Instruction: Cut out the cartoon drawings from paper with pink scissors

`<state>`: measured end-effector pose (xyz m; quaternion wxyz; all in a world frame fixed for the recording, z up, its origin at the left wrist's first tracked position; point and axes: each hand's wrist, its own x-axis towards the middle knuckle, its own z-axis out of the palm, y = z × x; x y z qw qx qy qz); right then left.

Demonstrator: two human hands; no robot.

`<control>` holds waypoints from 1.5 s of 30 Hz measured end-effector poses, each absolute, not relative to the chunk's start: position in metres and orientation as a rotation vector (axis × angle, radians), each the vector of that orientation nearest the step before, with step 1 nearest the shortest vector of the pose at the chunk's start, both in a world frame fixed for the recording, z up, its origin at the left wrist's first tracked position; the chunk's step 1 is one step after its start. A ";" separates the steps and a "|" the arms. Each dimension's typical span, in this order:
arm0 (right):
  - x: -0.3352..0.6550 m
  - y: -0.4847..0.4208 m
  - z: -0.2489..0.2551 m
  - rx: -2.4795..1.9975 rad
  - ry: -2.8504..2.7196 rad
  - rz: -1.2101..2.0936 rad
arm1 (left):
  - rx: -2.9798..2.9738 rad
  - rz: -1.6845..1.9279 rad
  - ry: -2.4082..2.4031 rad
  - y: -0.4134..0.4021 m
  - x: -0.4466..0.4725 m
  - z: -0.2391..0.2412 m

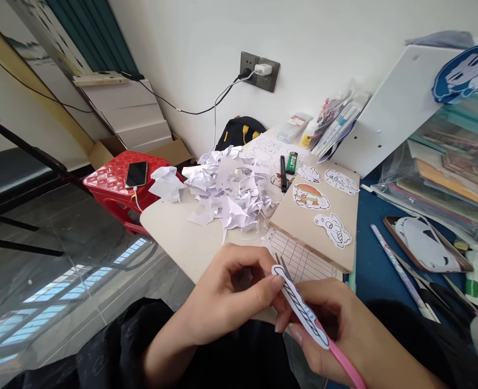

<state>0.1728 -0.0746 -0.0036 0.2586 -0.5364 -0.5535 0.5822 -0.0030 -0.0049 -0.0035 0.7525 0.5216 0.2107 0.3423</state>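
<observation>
My left hand (234, 294) pinches the upper end of a long narrow paper cutout (301, 308) with a black striped drawing on it. In my right hand (332, 319) is a pair of scissors with pink handles (344, 363); the cutout lies in front of part of them. The scissor blades (281, 265) point up and away, beside the cutout's upper edge. Both hands are close together in front of my body, near the table's front edge. Some of my right fingers are hidden behind the paper.
A heap of paper scraps (239, 186) covers the middle of the pale table (174, 229). Several cut drawings, one a coloured cutout (310, 197), lie on a brown board (298, 221). A phone (136, 174) charges on a red stool (109, 175). Black-handled scissors (442, 305) lie at right.
</observation>
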 end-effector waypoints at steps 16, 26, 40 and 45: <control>0.173 -0.077 -0.006 -1.441 -1.486 1.587 | 1.070 0.750 0.425 -0.004 -0.002 -0.004; 0.171 -0.074 0.002 -1.417 -1.406 1.618 | 1.065 0.729 0.492 -0.007 -0.004 -0.005; 0.171 -0.076 -0.004 -1.360 -1.409 1.608 | 1.014 0.700 0.413 -0.006 -0.004 -0.005; 0.168 -0.075 -0.004 -1.363 -1.421 1.570 | 1.025 0.688 0.422 -0.007 -0.004 -0.004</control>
